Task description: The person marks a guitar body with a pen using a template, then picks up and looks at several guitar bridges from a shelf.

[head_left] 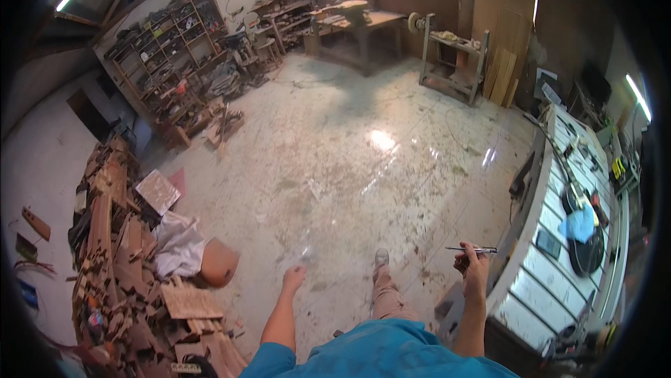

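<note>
Far left: a heap of scrap wood (119, 266), rough splintered offcuts and flat boards, with a crumpled white cloth (178, 248) and a rounded tan wooden piece (220, 262) lying on its floor-side edge. Centre: floor (335, 161) of pale, scuffed stone tile, glossy with light glare, littered with dust. The left hand (293, 279) hangs free over the floor, fingers loosely curled, holding nothing. Right of it, the right hand (472, 262) is raised, fingertips pinching a thin metal pen-like tool (472, 248), slim, straight and held level, pointing left. Just right of that hand: a long workbench (531, 287) with a ribbed white top, carrying a dark guitar-shaped body (587, 245) and a blue cloth (579, 225).
</note>
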A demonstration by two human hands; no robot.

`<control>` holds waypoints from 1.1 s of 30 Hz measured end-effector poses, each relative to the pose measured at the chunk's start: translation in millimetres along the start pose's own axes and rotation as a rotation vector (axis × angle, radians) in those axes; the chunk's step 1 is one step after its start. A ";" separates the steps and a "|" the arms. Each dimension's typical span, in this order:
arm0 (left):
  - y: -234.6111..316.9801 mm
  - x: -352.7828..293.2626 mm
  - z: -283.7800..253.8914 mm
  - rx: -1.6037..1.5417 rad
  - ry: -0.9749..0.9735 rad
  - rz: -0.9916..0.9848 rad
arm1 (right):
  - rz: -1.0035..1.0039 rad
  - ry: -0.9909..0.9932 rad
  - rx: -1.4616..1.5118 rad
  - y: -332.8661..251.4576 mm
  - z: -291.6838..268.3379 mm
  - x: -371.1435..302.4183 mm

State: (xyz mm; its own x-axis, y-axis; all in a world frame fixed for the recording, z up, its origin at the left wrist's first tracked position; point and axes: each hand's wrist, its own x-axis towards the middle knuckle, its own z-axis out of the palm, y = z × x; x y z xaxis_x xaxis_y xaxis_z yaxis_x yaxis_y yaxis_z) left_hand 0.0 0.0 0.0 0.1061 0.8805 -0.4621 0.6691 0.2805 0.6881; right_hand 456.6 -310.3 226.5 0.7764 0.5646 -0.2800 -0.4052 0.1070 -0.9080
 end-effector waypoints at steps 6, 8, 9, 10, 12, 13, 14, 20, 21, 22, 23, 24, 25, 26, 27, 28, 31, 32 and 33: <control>59.4 175.6 -0.8 0.155 -0.034 -0.032 | -0.142 -0.056 0.034 -37.3 172.7 245.3; 70.7 177.4 12.7 0.132 -0.186 -0.240 | -0.135 -0.111 -0.060 -52.0 226.8 302.9; 72.2 182.4 12.3 0.137 -0.222 -0.327 | -0.116 -0.150 -0.125 -57.0 256.8 326.7; 82.1 194.9 13.0 0.128 -0.254 -0.392 | -0.142 -0.259 -0.134 -71.6 297.3 352.6; 76.3 196.2 27.8 -0.024 -0.211 -0.521 | -0.123 -0.453 -0.189 -68.8 353.8 393.5; 87.3 207.3 31.9 -0.085 -0.209 -0.566 | -0.140 -0.552 -0.208 -79.4 383.9 417.0; 93.0 219.8 36.7 -0.103 -0.215 -0.609 | -0.122 -0.591 -0.267 -75.2 402.1 440.1; 163.4 364.0 34.8 -0.045 -0.271 -0.634 | -0.080 -0.453 -0.334 -52.0 494.2 599.7; 175.0 398.9 29.1 0.017 -0.301 -0.595 | -0.047 -0.385 -0.347 -41.1 500.5 623.5; 196.6 437.5 18.8 0.066 -0.326 -0.554 | -0.020 -0.361 -0.333 -44.1 519.3 645.7; 216.0 486.2 11.8 0.146 -0.358 -0.485 | -0.009 -0.339 -0.363 -46.8 530.8 664.6; 237.1 539.1 3.5 0.238 -0.389 -0.399 | 0.003 -0.313 -0.394 -49.6 541.1 681.3; 270.3 601.4 -4.1 0.317 -0.401 -0.287 | -0.012 -0.298 -0.424 -64.1 559.8 704.1; 301.8 659.2 -10.1 0.388 -0.390 -0.180 | -0.095 -0.299 -0.452 -70.9 565.4 723.9; 334.8 715.4 -22.1 0.420 -0.335 -0.102 | -0.104 -0.260 -0.436 -74.9 571.7 745.6; 404.1 755.6 -21.5 0.295 -0.261 -0.129 | -0.124 -0.192 -0.442 -91.6 577.3 768.4; 491.2 910.7 -57.3 0.190 -0.099 0.036 | -0.104 -0.090 -0.364 -85.8 611.3 839.0; 533.0 949.8 -58.8 0.105 -0.032 0.081 | -0.094 -0.043 -0.354 -84.0 621.4 864.7; 579.6 982.1 -57.6 0.059 -0.058 0.085 | -0.077 0.009 -0.344 -78.6 630.2 889.1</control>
State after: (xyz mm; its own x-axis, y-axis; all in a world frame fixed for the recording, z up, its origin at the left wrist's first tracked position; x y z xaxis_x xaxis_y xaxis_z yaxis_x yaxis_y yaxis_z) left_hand 449.7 1049.4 -22.8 0.2057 0.8759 -0.4364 0.6981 0.1811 0.6927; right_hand 874.6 699.0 245.5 0.8031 0.5586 -0.2074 -0.1596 -0.1337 -0.9781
